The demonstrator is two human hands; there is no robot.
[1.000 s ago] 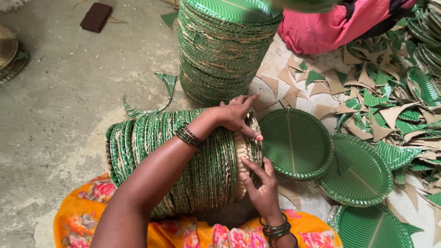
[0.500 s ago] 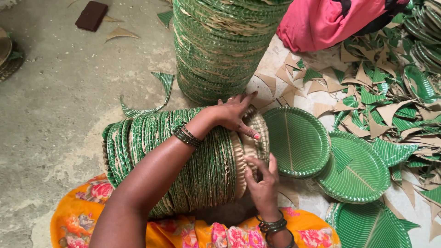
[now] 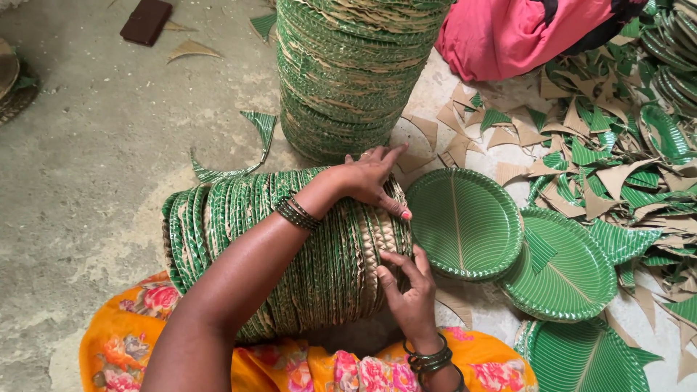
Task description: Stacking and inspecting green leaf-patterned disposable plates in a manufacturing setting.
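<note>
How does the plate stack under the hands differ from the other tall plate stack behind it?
The stack under the hands lies on its side; the tall stack stands upright. Left hand and right hand touch the lying one; nothing touches the upright one. Both are green paper plates with brown backs.

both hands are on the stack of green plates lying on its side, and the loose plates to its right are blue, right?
Not quite: the head view shows the loose plates to its right are green with a leaf pattern, not blue. The rest holds: the left hand and right hand both rest on the stack of green plates lying on its side.
</note>
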